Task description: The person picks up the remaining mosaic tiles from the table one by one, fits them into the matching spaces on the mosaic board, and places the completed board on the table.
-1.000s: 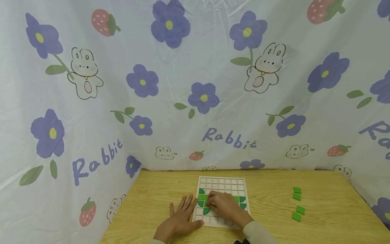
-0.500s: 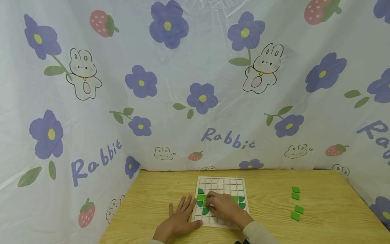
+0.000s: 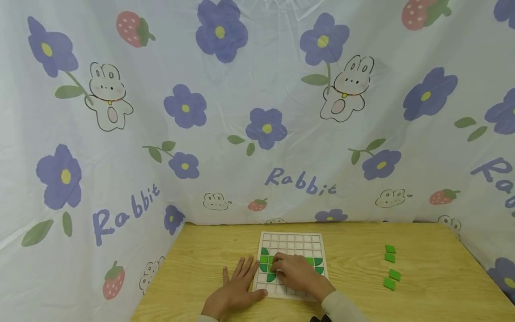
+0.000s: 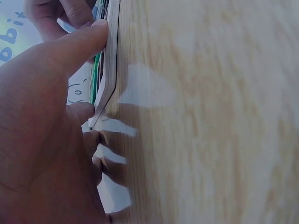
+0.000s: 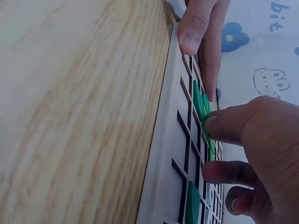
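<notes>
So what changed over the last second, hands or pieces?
Nothing visibly moved, nor was anything visibly taken up or let go; the head view only drifts slightly, probably camera motion. Unchanged: right hand over the board, at the green pieces; left hand spread at its left edge; four loose green tiles off to the right.

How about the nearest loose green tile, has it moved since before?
No: against the board, the nearest loose green tile shows no shift either way.
</notes>
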